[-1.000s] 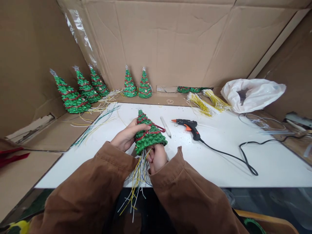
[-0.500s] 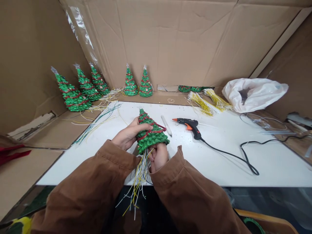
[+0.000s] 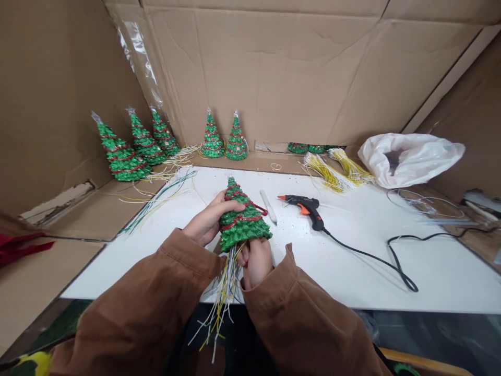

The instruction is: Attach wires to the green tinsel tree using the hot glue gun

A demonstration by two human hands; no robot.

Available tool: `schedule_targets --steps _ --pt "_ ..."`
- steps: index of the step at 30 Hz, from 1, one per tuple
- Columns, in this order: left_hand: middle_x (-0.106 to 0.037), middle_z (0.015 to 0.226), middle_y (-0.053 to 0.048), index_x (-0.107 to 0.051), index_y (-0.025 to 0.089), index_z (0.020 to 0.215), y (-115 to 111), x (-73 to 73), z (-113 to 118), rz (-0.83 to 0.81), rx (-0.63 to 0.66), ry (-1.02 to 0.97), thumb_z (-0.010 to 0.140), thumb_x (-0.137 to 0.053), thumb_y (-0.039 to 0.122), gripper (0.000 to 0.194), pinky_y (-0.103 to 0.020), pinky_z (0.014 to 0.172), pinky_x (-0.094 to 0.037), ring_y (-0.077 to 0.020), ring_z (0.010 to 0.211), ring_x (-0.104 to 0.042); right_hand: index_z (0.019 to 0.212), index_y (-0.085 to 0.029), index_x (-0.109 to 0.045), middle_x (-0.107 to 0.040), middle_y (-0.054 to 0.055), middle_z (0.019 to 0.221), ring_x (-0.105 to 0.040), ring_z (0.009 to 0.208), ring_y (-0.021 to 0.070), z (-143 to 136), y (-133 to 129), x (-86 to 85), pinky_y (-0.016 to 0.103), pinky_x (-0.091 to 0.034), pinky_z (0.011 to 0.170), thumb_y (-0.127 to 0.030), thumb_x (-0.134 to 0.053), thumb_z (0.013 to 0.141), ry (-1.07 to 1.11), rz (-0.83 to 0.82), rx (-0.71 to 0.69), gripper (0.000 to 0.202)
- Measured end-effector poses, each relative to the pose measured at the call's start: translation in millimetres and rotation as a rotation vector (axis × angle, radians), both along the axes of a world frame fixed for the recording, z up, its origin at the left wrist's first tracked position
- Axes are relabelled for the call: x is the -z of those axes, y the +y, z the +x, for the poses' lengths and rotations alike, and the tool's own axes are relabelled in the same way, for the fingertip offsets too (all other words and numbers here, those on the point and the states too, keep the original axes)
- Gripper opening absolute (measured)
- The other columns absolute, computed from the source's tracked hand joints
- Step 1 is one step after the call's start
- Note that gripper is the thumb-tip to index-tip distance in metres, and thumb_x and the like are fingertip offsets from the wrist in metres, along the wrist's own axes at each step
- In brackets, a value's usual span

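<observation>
A small green Christmas tree [image 3: 245,224] with red garland is held tilted over the white board, its top pointing up and slightly left. Around its left side wraps my left hand [image 3: 207,216], thumb across the front. My right hand [image 3: 256,261] is at the tree's underside, fingers curled and partly hidden by the base and wires; what they pinch does not show. White, yellow and dark wires [image 3: 225,292] hang from the base past the board's front edge. A red strand [image 3: 261,210] sticks out at the tree's right side.
A white pen-like stick [image 3: 268,207] and a black-and-orange glue gun [image 3: 307,207] with its cord lie on the white board [image 3: 352,224]. Several finished trees [image 3: 237,138] stand behind and left. Yellow-white wire bundles [image 3: 326,172] and a white plastic bag [image 3: 415,156] sit at the back right.
The whole view has shifted a little, so everything sits slightly lower. The tree is turned slightly in my left hand, and its red garland shows differently. Both hands keep their places on it.
</observation>
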State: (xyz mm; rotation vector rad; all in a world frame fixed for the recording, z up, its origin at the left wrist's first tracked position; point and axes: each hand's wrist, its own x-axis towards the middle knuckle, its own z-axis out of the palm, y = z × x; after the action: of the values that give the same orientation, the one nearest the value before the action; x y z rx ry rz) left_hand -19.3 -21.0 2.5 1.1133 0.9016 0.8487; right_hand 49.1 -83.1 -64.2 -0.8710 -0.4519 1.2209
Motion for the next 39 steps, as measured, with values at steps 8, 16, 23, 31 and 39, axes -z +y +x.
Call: schedule_targets --steps 8,16,23,31,39 --pt "-0.062 0.098 -0.002 -0.054 0.021 0.116 -1 -6.0 -1 0.214 0.105 -0.053 0.059 -0.074 0.015 0.061 -0.027 0.077 -0.048 -0.0166 0.086 -0.060 0.062 -0.020 -0.053 -0.048 -0.006 0.042 -0.043 0.040 0.0102 32 -44 -10.6 0.023 -0.032 0.044 -0.040 -0.058 0.068 -0.482 -0.172 -0.187 0.022" --pt "-0.061 0.116 -0.005 -0.046 0.019 0.130 8 2.5 -1 0.436 -0.019 0.020 0.054 -0.077 0.020 0.082 -0.029 0.091 -0.044 -0.0220 0.106 -0.057 0.057 -0.020 -0.055 -0.054 0.001 0.051 -0.053 0.055 0.0149 104 -6 -46.7 0.026 -0.028 0.052 -0.030 -0.062 0.076 -1.631 -0.177 0.082 0.022" --pt "-0.048 0.136 -0.006 -0.042 0.020 0.134 15 8.3 -3 0.473 -0.020 0.022 0.057 -0.075 0.022 0.085 -0.032 0.103 -0.037 -0.0257 0.124 -0.047 0.043 -0.021 -0.042 -0.051 0.003 0.045 -0.057 0.057 0.0184 97 48 -25.6 0.028 -0.032 0.054 -0.019 -0.068 0.068 -1.751 -0.290 -0.076 0.036" --pt "-0.058 0.122 -0.005 -0.038 0.022 0.138 14 9.1 0 0.437 -0.062 0.032 0.055 -0.077 0.021 0.092 -0.033 0.096 -0.043 -0.0244 0.110 -0.056 0.061 -0.020 -0.048 -0.050 -0.006 0.045 -0.044 0.043 0.0090 108 37 -52.0 0.022 -0.030 0.045 -0.031 -0.056 0.077 -1.080 0.164 -0.031 0.021" --pt "-0.061 0.107 -0.004 -0.049 0.022 0.126 11 7.7 5 0.469 -0.026 -0.004 0.068 -0.069 0.033 0.062 -0.031 0.090 -0.044 -0.0219 0.102 -0.057 0.080 -0.019 -0.061 -0.060 -0.001 0.069 -0.053 0.060 0.0114 93 26 -51.1 0.025 -0.044 0.057 -0.035 -0.060 0.079 -0.835 0.562 -0.168 0.016"
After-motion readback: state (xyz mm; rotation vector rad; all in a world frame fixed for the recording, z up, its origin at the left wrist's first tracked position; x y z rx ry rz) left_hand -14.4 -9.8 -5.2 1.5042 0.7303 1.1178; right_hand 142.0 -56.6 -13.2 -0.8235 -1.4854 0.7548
